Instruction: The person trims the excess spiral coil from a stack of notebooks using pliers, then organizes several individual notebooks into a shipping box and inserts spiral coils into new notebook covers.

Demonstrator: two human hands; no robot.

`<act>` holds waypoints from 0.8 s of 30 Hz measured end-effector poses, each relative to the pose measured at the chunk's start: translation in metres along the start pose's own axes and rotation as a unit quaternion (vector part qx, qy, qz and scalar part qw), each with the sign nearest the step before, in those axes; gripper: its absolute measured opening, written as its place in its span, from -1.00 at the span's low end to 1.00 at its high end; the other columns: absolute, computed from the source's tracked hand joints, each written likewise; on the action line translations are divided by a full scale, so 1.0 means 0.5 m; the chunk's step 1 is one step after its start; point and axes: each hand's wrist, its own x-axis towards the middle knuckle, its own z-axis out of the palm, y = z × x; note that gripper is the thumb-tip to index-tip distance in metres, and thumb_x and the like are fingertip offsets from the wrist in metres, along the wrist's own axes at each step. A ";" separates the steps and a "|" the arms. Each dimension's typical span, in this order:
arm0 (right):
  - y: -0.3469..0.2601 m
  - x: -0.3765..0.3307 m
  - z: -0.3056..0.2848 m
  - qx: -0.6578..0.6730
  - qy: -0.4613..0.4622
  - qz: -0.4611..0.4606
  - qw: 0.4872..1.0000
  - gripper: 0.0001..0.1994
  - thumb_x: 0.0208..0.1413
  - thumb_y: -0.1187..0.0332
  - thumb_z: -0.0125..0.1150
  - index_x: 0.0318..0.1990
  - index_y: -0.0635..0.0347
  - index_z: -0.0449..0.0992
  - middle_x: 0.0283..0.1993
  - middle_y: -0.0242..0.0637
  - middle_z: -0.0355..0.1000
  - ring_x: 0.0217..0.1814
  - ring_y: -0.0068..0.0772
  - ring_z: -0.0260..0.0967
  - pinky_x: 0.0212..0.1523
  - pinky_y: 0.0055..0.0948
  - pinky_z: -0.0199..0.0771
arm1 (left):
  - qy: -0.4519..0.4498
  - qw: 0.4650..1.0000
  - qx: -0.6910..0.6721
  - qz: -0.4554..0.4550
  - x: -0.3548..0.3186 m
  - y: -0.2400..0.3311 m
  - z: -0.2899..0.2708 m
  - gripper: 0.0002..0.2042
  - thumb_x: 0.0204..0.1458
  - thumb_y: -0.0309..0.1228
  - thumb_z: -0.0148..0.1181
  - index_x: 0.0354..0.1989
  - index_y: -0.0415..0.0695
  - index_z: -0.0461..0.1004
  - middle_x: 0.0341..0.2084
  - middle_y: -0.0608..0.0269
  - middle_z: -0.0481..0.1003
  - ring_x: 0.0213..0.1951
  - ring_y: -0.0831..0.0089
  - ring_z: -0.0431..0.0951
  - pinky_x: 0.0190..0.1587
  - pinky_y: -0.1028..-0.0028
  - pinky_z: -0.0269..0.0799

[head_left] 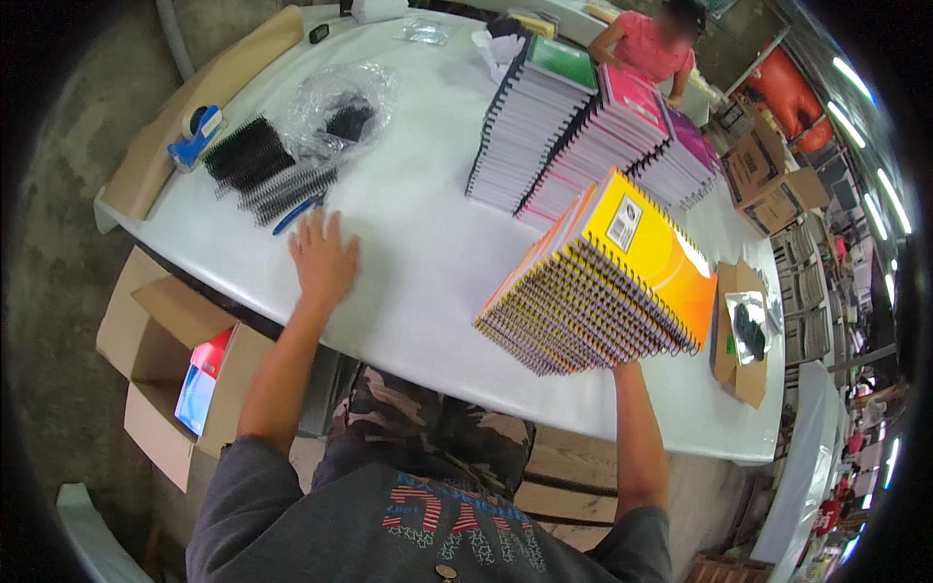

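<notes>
My left hand [324, 260] rests on the white table with its fingers spread and nothing in them. Just beyond its fingertips lies a slim blue-handled tool [294, 218], its kind unclear. Beside that are bundles of black wire binding coils [248, 155] and a clear plastic bag [374, 85] with dark coils inside. A tall stack of yellow and orange spiral notebooks [637, 233] stands at the right front, coil edges facing me. My right forearm reaches up to the near lower side of this stack, which hides the right hand and its fingers.
Stacks of green [562, 64], pink [634, 95] and purple notebooks [692, 141] stand behind. A blue tape dispenser [194, 138] and brown paper [209, 92] lie far left. Cardboard boxes sit at lower left [146, 335] and right [726, 335]. Another person [653, 44] is across the table.
</notes>
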 end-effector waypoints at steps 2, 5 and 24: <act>0.002 -0.001 0.000 -0.009 0.003 -0.013 1.000 -0.38 -0.16 0.22 0.30 0.12 0.17 0.28 0.16 -0.15 0.25 0.25 -0.17 0.10 0.24 -0.22 0.04 | -0.117 0.973 -0.175 0.091 -0.035 0.037 -0.010 -0.42 -0.05 -0.18 0.15 0.12 -0.23 0.21 0.12 -0.14 0.21 0.16 0.00 0.19 0.18 0.11 0.06; 0.012 -0.012 0.003 -0.034 0.001 -0.028 0.999 -0.41 -0.12 0.21 0.28 0.12 0.16 0.29 0.17 -0.15 0.24 0.26 -0.18 0.09 0.26 -0.22 0.02 | -0.289 0.903 -0.264 0.176 -0.168 0.160 -0.059 -0.16 -0.14 -0.10 0.25 0.23 -0.33 -0.03 0.18 -0.20 0.09 0.25 -0.03 0.04 0.24 0.06 -0.09; -0.170 0.043 0.388 -0.251 -0.007 -0.057 0.966 -0.58 -0.43 0.06 0.44 -0.47 0.22 0.58 -0.37 -0.27 0.43 -0.26 -0.22 0.32 -0.19 -0.28 0.31 | -0.232 0.954 -0.188 -0.031 -0.132 0.147 -0.032 0.14 -0.34 -0.07 0.41 0.29 -0.31 -0.30 0.29 -0.10 -0.13 0.33 0.07 -0.18 0.26 -0.06 -0.40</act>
